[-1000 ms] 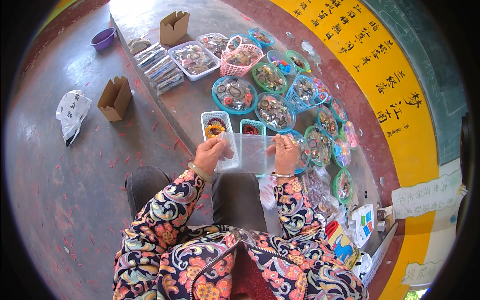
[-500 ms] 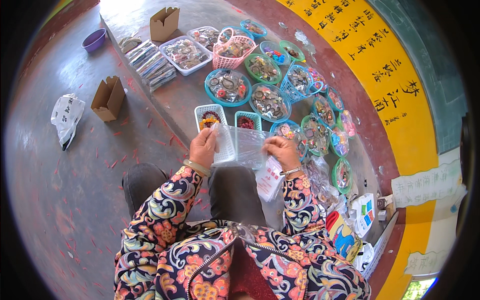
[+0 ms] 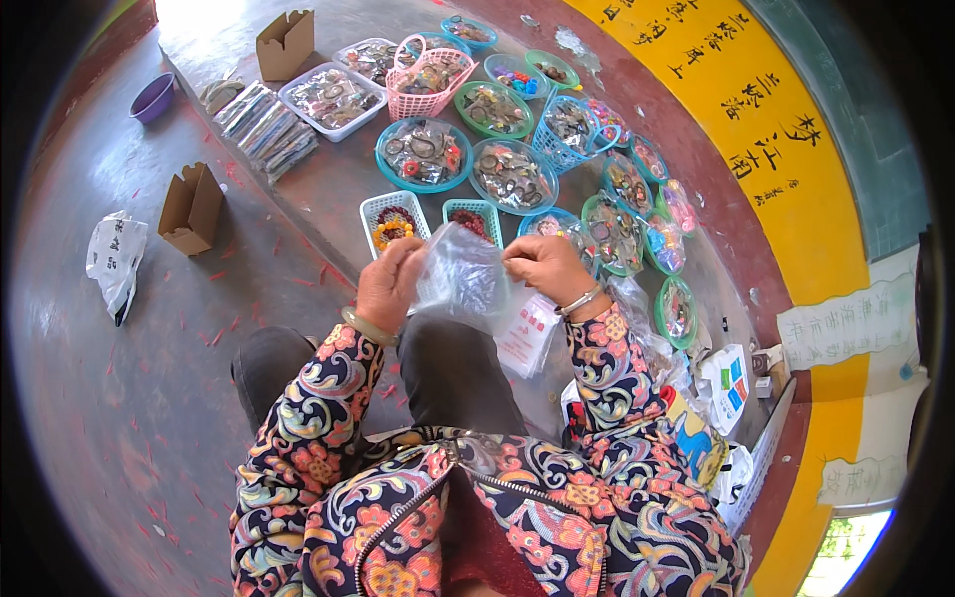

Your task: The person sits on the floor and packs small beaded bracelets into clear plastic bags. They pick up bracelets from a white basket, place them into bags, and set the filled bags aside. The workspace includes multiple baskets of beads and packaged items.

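A clear plastic bag (image 3: 460, 271) is stretched between my two hands above my knees. My left hand (image 3: 390, 287) pinches its left edge, and the fingers of my right hand (image 3: 550, 267) are closed at its right edge. The bag looks empty. Just beyond it stand a white basket (image 3: 369, 214) with yellow bead bracelets (image 3: 393, 229) and dark red ones, and a pale teal basket (image 3: 494, 221) with dark red bead bracelets (image 3: 468, 221). Through the film I see part of the baskets, blurred. White bags with red print (image 3: 529, 336) lie below my right hand.
Round baskets of bagged trinkets (image 3: 423, 155) crowd the floor ahead and right, with a pink handled basket (image 3: 428, 85) among them. Stacked flat packets (image 3: 267, 131), open cardboard boxes (image 3: 192, 209), a purple basin (image 3: 152, 98) and a white bag (image 3: 116, 261) are at left.
The bag was pulled out flat and wide; now it hangs looser and deeper, its top nearer the baskets. My right hand has moved slightly left and up. The whole view has shifted a little.
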Motion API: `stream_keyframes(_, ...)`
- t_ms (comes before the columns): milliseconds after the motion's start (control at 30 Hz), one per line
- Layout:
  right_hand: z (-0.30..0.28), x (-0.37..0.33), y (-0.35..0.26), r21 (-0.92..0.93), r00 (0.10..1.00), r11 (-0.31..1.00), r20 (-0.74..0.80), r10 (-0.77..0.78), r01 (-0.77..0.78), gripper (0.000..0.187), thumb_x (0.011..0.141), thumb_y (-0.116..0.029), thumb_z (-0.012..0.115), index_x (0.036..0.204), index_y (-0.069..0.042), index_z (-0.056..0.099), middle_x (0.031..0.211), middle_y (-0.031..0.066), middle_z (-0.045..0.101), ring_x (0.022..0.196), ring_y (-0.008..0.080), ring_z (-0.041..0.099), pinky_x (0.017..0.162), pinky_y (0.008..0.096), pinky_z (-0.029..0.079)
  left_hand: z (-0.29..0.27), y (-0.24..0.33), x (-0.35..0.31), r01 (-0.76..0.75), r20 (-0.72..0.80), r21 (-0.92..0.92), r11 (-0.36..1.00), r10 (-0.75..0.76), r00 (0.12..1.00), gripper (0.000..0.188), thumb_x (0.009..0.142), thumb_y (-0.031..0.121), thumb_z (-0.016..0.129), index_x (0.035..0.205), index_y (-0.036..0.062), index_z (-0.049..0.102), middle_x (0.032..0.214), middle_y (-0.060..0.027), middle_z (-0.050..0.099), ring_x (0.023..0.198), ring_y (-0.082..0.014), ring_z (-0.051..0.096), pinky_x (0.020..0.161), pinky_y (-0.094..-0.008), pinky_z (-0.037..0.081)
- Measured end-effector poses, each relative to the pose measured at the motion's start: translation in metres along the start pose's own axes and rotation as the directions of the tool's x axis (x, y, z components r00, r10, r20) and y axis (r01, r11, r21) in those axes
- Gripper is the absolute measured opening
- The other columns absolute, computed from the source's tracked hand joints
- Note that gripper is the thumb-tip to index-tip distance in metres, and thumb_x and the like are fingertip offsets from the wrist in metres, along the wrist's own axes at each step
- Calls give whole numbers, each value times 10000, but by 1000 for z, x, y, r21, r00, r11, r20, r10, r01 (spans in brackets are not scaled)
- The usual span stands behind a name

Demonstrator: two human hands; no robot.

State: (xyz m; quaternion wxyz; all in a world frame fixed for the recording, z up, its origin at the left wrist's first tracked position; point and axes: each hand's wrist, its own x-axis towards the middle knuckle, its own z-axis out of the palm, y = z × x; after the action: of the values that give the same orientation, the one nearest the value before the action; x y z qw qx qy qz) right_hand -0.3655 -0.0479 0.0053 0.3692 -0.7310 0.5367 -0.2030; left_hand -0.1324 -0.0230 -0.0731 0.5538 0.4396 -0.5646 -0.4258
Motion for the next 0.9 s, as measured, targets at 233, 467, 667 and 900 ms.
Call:
stream_keyframes(233,23,-69,153,698,805,621,-108,583,-356,174,826,-154,579,910,-1,571,766,87,641,651,161,636,562,242,508,0,-1,3,178,-41,-300,937,-199,979,275,930,229,443,1013,-10,552,713,-33,570,515,-49,494,467,-170,367)
stream_keyframes(467,104,-132,257,897,496,331,-154,855,-292,151,794,-102,581,877,21,552,720,107,615,586,199,609,522,284,511,2,-8,-2,173,30,-133,976,-171,985,292,930,237,441,1023,-18,548,706,-36,572,500,-66,508,467,-174,374)
stream_keyframes(667,130,-137,302,936,400,217,-93,912,-277,165,763,-37,586,908,20,532,770,134,587,652,254,598,578,386,519,3,-6,-3,207,22,-80,975,-206,978,274,932,207,430,1012,-24,552,699,-42,566,492,-63,502,458,-183,383)
stream_keyframes(900,134,-140,331,962,453,108,18,891,-250,187,795,-76,555,957,6,513,782,122,564,684,269,589,585,392,516,9,-14,-4,186,41,-96,978,-183,982,257,927,195,437,1006,-19,555,691,-33,560,495,-62,503,452,-182,385)
